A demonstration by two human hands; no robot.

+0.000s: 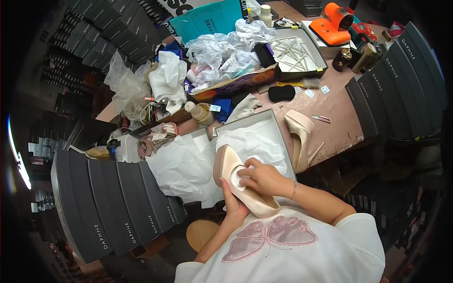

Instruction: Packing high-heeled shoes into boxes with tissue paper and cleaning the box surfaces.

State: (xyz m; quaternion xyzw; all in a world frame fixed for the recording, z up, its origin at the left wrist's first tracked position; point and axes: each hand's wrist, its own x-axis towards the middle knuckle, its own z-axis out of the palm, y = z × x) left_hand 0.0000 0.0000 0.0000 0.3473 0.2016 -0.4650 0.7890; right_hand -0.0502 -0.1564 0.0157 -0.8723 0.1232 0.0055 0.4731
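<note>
Left fingers (226,191) clasp the pump (255,196), long axis slanting away-left, toe beyond them; bent right fingers (251,172) touch white padding (237,180), grip unclear.

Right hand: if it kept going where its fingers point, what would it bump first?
Probably the white material in the opening of the cream shoe; the right hand seems to touch it already, but depth is unclear.

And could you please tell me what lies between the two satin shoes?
In the head view, the right hand, white tissue paper and the open box's grey side wall lie there.
</note>
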